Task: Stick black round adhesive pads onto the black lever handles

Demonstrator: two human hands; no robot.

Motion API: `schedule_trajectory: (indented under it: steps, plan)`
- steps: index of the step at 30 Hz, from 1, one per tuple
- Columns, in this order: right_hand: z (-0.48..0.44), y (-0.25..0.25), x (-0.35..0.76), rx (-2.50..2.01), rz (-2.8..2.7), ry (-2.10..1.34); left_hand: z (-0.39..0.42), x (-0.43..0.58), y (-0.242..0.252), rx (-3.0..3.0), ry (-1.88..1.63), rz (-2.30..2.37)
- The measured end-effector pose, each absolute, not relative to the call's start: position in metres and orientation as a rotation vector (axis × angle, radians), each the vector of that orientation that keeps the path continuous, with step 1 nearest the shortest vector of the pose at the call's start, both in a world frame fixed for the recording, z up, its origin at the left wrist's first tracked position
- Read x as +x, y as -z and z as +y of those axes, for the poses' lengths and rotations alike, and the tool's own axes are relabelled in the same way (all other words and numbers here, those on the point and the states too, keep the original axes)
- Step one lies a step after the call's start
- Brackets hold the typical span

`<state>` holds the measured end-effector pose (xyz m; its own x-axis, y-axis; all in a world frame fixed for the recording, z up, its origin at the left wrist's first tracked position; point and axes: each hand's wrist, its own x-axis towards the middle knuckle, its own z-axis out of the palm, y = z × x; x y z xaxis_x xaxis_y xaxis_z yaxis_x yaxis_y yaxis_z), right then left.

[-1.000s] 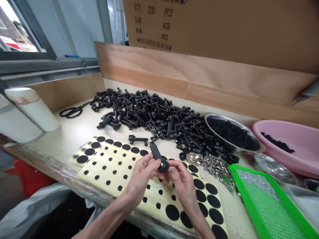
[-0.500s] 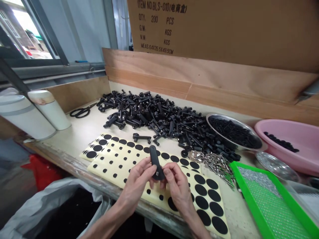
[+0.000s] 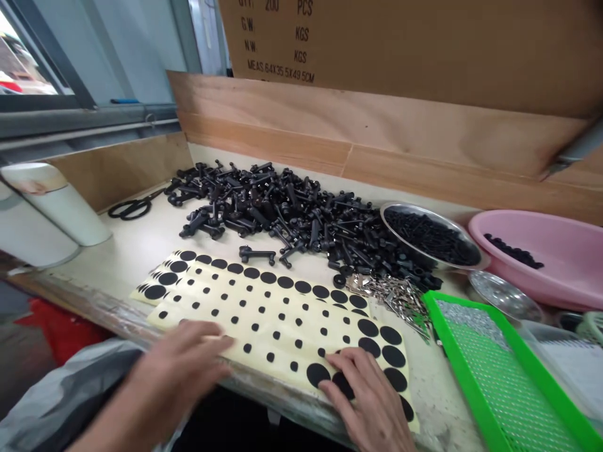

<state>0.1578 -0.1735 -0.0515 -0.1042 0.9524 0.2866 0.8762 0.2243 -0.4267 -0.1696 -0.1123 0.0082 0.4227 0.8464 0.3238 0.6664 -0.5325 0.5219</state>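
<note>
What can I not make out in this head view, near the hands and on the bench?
All in the head view:
Sheet of black dots: lower edge hidden by the left hand and right hand.
Carton print: top lines cut off by the upper edge.
Silver pieces: too small to identify.

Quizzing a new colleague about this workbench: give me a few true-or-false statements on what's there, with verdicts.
1. The right hand rests its fingers on black round stickers on a cream backing sheet. True.
2. The left hand grips a black plastic lever. False: it lies open at the sheet's edge, holding nothing visible.
3. A round steel bowl holds small black parts. True.
4. The pink plastic basin is empty. False: a few black pieces lie in it.
</note>
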Motion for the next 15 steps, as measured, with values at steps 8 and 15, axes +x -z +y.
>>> schedule_trajectory:
  steps: [8, 15]
  plan:
    - [-0.161, 0.054, 0.154, -1.703, -1.861, -0.047, -0.092, -0.041, 0.022, 2.695, -0.38, 0.928]
    - [-0.165, 0.066, 0.147, -1.741, -1.881, 0.042, -0.091, -0.045, 0.028, 2.713, -0.348, 0.898]
